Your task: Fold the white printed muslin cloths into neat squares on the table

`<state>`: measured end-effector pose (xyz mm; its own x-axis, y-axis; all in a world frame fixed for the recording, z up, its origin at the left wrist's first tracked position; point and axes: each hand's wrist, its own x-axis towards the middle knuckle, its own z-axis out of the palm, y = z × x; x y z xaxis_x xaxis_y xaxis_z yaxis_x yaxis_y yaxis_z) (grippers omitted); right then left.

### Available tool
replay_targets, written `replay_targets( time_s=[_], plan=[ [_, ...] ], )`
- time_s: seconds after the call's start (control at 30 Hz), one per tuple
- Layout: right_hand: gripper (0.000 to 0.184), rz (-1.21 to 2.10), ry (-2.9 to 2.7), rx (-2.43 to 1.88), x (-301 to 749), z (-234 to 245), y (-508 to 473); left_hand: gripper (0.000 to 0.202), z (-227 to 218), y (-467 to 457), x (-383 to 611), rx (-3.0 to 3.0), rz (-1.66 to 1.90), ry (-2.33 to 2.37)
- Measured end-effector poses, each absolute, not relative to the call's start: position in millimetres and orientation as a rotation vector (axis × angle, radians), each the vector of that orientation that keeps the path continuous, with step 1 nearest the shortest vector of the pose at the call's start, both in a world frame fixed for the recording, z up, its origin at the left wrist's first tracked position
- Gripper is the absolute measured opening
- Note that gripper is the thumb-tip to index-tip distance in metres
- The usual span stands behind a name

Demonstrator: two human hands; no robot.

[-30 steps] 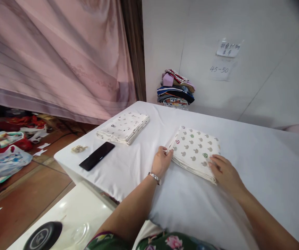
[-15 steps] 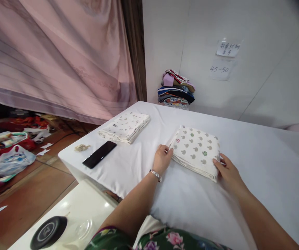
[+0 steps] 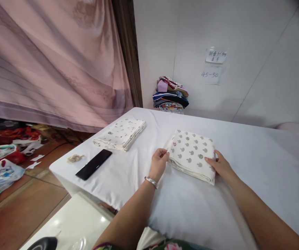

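From afar, I judge I am squaring the folded mushroom-print cloth [image 3: 191, 149] on the white-draped table [image 3: 131, 173], left hand [image 3: 159, 164] seemingly pinching its left edge, right hand [image 3: 222, 165] pinching its right, which next calls for level layers.

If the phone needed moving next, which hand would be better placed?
Left, I'd say: the left hand is nearer the phone; the right hand is farther off, across the folded cloth between them.
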<state>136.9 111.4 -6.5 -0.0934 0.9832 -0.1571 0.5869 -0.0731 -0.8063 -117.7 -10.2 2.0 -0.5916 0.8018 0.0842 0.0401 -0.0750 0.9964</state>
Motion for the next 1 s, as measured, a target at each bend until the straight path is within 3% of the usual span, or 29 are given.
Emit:
replay_targets(
  time_s=[0.33,0.53,0.63,0.77,0.9,1.0],
  plan=[
    [0.091,1.17,-1.447,-1.569,143,-4,107,0.013,-12,-8,-129,0.966,1.41,1.893],
    [0.087,1.153,-1.741,-1.672,150,2,113,0.029,-1,-19,-119,1.682,1.402,2.136],
    [0.079,0.869,-2.026,-1.689,152,4,117,0.034,3,-23,-111,2.058,1.225,2.024],
    [0.065,0.344,-2.309,-1.422,131,20,125,0.03,5,-25,-104,2.037,0.978,2.108],
    [0.059,0.168,-2.487,-1.183,93,35,146,0.031,6,-25,-104,1.932,0.964,2.172],
    [0.062,0.137,-2.674,-1.311,77,26,170,0.033,7,-25,-105,1.851,0.974,2.175]
  ],
)
